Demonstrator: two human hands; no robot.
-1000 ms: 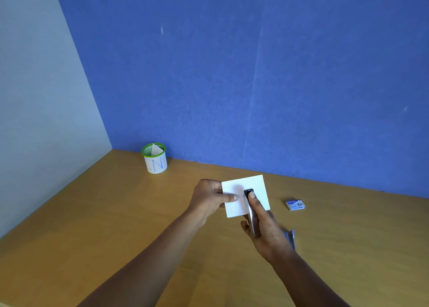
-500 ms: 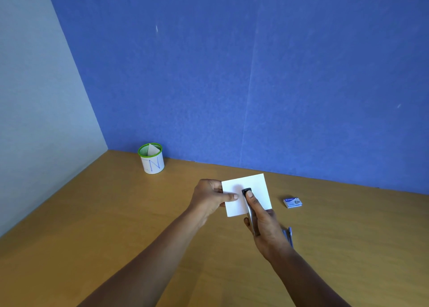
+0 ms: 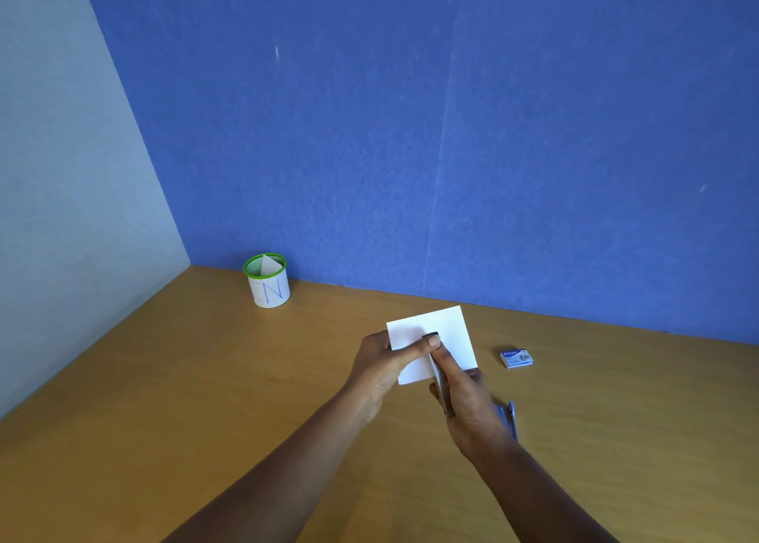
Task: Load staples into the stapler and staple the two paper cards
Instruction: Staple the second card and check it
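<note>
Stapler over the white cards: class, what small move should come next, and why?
Probably squeeze the stapler down. The right hand grips it with its head over the cards, and the left hand pinches their left edge.

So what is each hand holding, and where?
Left hand pinches the cards at their left edge; right hand grips the stapler round its body.

Both hands — left [image 3: 380,364], right [image 3: 468,403] — clamp stapler [image 3: 436,368] on white cards [image 3: 449,337].
</note>
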